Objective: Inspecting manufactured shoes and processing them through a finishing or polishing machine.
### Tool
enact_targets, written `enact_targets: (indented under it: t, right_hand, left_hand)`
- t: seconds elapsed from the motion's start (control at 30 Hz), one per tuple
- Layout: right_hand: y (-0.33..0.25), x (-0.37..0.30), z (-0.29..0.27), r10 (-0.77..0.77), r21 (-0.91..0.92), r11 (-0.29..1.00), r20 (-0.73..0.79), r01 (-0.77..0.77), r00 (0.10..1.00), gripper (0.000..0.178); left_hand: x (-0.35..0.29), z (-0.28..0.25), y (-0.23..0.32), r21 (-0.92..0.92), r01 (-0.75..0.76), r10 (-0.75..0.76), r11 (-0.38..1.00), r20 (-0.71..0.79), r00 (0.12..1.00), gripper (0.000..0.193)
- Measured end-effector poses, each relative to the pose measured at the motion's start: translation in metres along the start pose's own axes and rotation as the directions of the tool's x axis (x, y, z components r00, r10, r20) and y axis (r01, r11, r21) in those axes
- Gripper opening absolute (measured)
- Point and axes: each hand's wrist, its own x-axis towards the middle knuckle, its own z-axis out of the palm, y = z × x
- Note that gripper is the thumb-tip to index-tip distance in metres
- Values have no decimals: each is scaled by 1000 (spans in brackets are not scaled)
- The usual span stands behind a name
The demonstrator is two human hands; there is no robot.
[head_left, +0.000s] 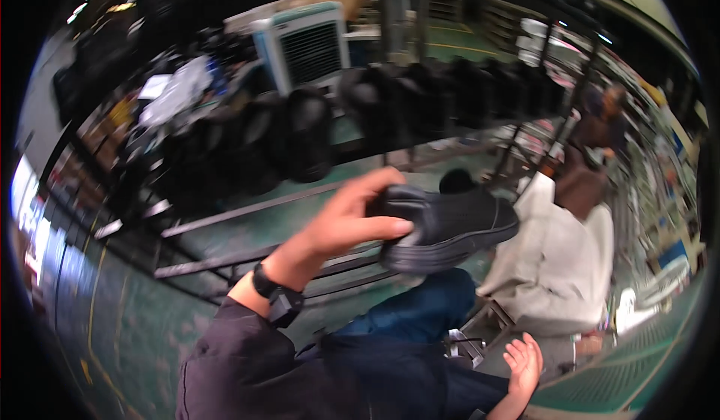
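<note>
A black shoe [465, 221] is gripped at its heel end by my left hand [349, 217], the thumb pressing inside the opening and the fingers behind it. Its toe points right and its thick sole faces down. My left wrist wears a black band with a small dark box. Low on the right, my right hand [523, 364] is held up with its fingers apart, holding nothing. Beyond the held shoe, a row of black shoes [307, 127] stands along a dark metal rack [247, 216], blurred by motion.
A grey-white cloth [555, 259] drapes over something at the right. Behind the rack stands a white air cooler [304, 45], with a clear plastic bag [180, 90] to its left. Another person [600, 120] is at the far right, beside cluttered shelves. The floor [150, 322] is green.
</note>
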Motion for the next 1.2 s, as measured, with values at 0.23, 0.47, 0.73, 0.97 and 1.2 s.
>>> enact_targets:
  t: [0.23,0.47,0.73,0.97,1.2]
  right_hand:
    - [4,-6,26,-41,-196,979,74,55,996,49]
    - [-2,-7,43,-25,-264,961,210,82,977,49]
    - [15,20,3,116,-200,978,327,-52,938,55]
    - [25,38,-10,125,-258,964,238,-61,963,50]
    - [33,30,0,156,-377,922,155,-88,975,48]
  left_hand:
    - [-178,-113,159,418,-483,635,769,-585,505,37]
    - [-272,-265,169,555,-180,557,812,-644,524,21]
    - [-283,-268,116,786,616,607,-42,-470,641,52]
    - [-296,-307,139,623,767,828,-154,-342,444,59]
    - [-335,-365,142,580,813,674,51,-620,401,30]
